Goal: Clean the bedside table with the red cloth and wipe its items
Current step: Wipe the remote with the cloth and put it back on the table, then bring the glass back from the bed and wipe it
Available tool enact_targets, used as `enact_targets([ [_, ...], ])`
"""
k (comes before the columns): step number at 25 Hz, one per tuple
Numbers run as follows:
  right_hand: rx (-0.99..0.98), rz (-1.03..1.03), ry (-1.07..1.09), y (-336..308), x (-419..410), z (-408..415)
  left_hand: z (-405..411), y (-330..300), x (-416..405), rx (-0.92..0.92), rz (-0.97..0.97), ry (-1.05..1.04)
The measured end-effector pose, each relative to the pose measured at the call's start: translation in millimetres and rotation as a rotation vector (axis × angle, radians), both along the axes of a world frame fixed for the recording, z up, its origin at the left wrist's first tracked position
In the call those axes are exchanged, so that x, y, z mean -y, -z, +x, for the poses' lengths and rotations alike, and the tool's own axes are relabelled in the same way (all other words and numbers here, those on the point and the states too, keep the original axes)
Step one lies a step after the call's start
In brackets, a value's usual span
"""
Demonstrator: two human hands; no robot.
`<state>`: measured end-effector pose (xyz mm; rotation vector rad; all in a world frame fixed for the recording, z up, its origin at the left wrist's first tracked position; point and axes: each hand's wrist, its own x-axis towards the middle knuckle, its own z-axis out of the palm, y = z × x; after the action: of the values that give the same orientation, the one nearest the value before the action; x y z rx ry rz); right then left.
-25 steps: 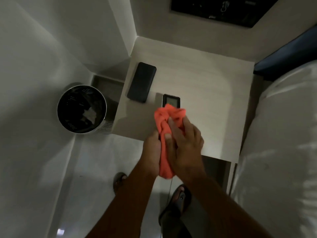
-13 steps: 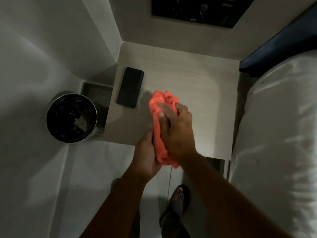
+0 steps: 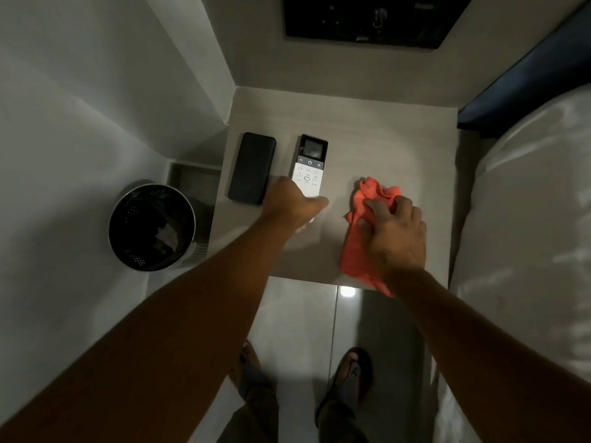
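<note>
The white remote control with a dark screen lies flat on the light wooden bedside table, right of a black phone. My left hand grips the remote's near end and covers it. My right hand presses the bunched red cloth onto the tabletop near the front right; the cloth's lower end hangs past the front edge.
A round black waste bin stands on the floor left of the table. A white bed runs along the right side. A dark wall panel hangs above the table. My sandalled feet stand on the tiled floor.
The two hands have separated: the remote, earlier wrapped in the cloth, is now laid beside the phone under my left hand, and my right hand has carried the cloth to the right.
</note>
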<state>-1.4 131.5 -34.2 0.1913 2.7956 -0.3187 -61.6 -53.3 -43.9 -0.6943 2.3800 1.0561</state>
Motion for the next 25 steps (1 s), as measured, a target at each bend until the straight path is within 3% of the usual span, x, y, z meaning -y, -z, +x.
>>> enact_targets([
  [6,0.089,-0.065,0.026,-3,-4,8,-11,-6,1,0.161,-0.399,0.478],
  [10,0.219,-0.278,0.144,-23,-12,-12,-20,-21,-3,0.266,-0.477,0.572],
  [12,0.281,-0.381,0.208,-48,-25,-18,-16,-36,-17,0.229,-0.516,0.617],
  [14,0.146,-0.454,0.3,-87,-52,-2,3,-61,-53,0.043,-0.547,0.688],
  [16,-0.1,-0.418,0.441,-126,-95,34,40,-97,-115,-0.171,-0.449,0.737],
  [18,-0.302,-0.316,0.542,-160,-140,78,89,-136,-181,-0.312,-0.219,0.813],
  [22,-0.595,-0.059,0.833,-210,-237,181,205,-189,-312,-0.37,0.304,1.078],
  [23,-0.594,0.038,0.918,-215,-258,205,227,-196,-335,-0.383,0.359,1.142],
  [25,-0.401,0.193,1.129,-215,-293,247,257,-197,-372,-0.374,0.371,1.258],
])
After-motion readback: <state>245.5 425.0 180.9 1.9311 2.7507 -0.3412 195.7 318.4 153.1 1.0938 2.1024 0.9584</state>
